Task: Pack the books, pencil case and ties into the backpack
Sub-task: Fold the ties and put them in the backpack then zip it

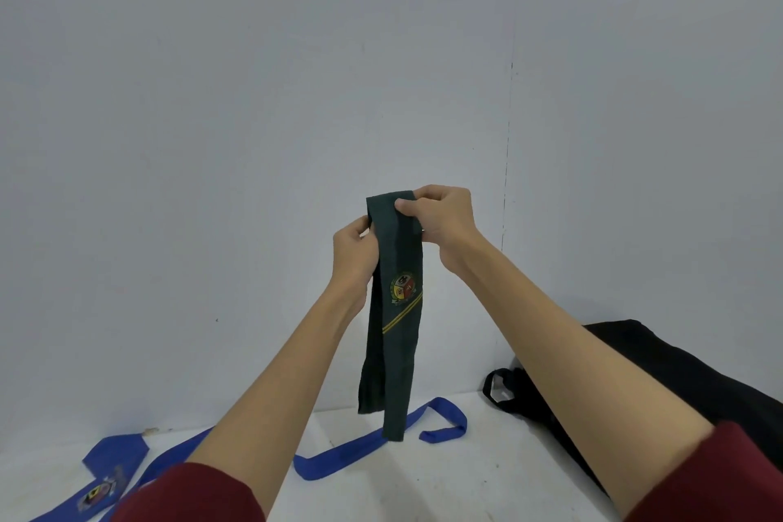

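Observation:
A dark green tie (392,335) with a round crest and yellow stripes hangs folded in the air in front of the wall. My right hand (440,220) pinches its folded top edge. My left hand (354,254) grips the tie's left edge just below. A blue tie (347,447) lies stretched out on the white surface beneath, its wide end with a crest at the lower left. The black backpack (678,377) lies on the right, partly hidden behind my right forearm. No books or pencil case are in view.
A pale grey wall stands close behind the white surface (466,479). The backpack's black strap loop (504,390) rests near the wall at the right. Dark red sleeves cover both upper forearms.

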`<state>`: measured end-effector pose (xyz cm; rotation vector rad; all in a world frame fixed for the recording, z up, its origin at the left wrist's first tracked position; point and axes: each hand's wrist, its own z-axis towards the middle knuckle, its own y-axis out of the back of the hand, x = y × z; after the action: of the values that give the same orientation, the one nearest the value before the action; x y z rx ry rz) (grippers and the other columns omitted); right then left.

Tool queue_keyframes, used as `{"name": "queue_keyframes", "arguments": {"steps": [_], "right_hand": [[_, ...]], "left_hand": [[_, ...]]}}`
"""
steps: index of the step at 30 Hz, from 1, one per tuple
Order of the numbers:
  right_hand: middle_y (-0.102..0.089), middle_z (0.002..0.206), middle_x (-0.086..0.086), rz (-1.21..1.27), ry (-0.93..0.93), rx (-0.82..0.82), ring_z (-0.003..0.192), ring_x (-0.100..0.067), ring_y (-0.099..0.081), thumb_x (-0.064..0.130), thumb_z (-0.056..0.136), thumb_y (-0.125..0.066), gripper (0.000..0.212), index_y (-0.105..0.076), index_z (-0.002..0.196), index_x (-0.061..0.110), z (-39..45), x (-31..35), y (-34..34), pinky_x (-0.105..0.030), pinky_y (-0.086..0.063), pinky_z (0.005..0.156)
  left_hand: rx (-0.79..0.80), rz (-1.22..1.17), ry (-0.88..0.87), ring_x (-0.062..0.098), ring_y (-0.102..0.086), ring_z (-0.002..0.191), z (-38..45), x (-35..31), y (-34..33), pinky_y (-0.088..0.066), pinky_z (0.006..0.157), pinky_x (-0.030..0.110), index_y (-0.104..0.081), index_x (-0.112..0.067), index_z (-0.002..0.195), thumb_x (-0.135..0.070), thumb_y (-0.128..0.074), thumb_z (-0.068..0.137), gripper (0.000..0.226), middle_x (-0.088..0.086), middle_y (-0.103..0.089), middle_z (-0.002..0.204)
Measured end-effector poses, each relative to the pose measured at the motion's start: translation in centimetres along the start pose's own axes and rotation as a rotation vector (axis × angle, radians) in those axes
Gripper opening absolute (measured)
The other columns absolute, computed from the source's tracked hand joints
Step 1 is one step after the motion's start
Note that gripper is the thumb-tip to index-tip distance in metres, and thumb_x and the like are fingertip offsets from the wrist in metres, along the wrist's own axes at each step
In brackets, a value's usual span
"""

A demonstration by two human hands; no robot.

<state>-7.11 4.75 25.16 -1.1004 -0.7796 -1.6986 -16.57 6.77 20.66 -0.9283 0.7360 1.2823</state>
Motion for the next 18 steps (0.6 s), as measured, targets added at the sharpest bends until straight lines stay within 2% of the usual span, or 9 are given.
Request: {"name": "queue_keyframes", "arguments": {"steps": [4, 8, 10, 11, 13, 14, 18], "right_hand": [[-0.064, 0.106, -0.012, 0.029, -0.007, -0.062, 0.096, -0.026, -0.061, 0.011, 0.085, -0.068, 0.013, -0.062, 0.096, 0.006, -0.1, 0.0, -0.2, -0.034, -0.055, 0.078], [-0.063, 0.101, -0.009, 0.026, -0.002, -0.067, 0.094, -0.024, -0.060, 0.011, 0.086, -0.067, 0.007, -0.060, 0.090, 0.011, -0.4, 0.0, -0.3, -0.028, -0.053, 0.071], [-0.064, 0.101, -0.009, 0.041, -0.004, -0.075, 0.094, -0.025, -0.060, 0.010, 0.086, -0.067, 0.007, -0.062, 0.090, 0.009, -0.4, 0.0, -0.2, -0.026, -0.052, 0.069], [-0.065, 0.102, -0.010, 0.051, -0.008, -0.082, 0.094, -0.025, -0.060, 0.010, 0.085, -0.068, 0.008, -0.063, 0.092, 0.008, -0.4, 0.1, -0.2, -0.026, -0.052, 0.067], [-0.065, 0.105, -0.011, 0.073, -0.016, -0.095, 0.094, -0.025, -0.060, 0.010, 0.085, -0.068, 0.011, -0.064, 0.095, 0.008, -0.5, 0.1, -0.1, -0.024, -0.051, 0.061], [-0.064, 0.107, -0.011, 0.083, -0.021, -0.099, 0.095, -0.025, -0.060, 0.009, 0.085, -0.068, 0.013, -0.064, 0.097, 0.007, -0.5, 0.1, -0.2, -0.024, -0.050, 0.060], [-0.064, 0.109, -0.013, 0.118, -0.049, -0.106, 0.099, -0.028, -0.060, 0.009, 0.084, -0.069, 0.019, -0.065, 0.102, 0.005, -0.5, -0.1, -0.2, -0.027, -0.050, 0.060]], "left_hand": [[0.161, -0.249, 0.183, 0.018, -0.065, 0.080, -1.0, 0.0, -0.1, -0.052, 0.071, 0.031, -0.061, -0.021, 0.094, -0.039, -0.030, 0.101, 0.036, 0.003, -0.067, 0.088], [0.286, -0.373, 0.197, 0.010, -0.071, 0.070, -1.1, 0.3, 0.3, -0.056, 0.064, 0.025, -0.059, -0.025, 0.100, -0.054, -0.018, 0.097, 0.050, -0.005, -0.074, 0.080], [0.330, -0.359, 0.171, 0.009, -0.071, 0.072, -1.2, 0.4, 0.3, -0.055, 0.066, 0.026, -0.057, -0.024, 0.105, -0.044, -0.031, 0.099, 0.034, -0.004, -0.073, 0.083], [0.346, -0.336, 0.159, 0.010, -0.071, 0.072, -1.3, 0.4, 0.2, -0.055, 0.067, 0.027, -0.055, -0.022, 0.109, -0.031, -0.040, 0.099, 0.020, -0.002, -0.071, 0.088], [0.343, -0.269, 0.155, 0.011, -0.070, 0.071, -1.3, 0.5, 0.2, -0.056, 0.066, 0.027, -0.051, -0.019, 0.114, -0.005, -0.050, 0.094, 0.024, 0.001, -0.068, 0.092], [0.336, -0.231, 0.156, 0.011, -0.070, 0.071, -1.3, 0.7, 0.2, -0.056, 0.065, 0.026, -0.052, -0.019, 0.111, 0.000, -0.050, 0.092, 0.026, -0.001, -0.068, 0.090], [0.330, -0.153, 0.171, 0.014, -0.066, 0.081, -1.5, 1.2, -0.1, -0.054, 0.075, 0.029, -0.057, -0.017, 0.099, -0.006, -0.049, 0.095, 0.015, -0.005, -0.070, 0.082]]}}
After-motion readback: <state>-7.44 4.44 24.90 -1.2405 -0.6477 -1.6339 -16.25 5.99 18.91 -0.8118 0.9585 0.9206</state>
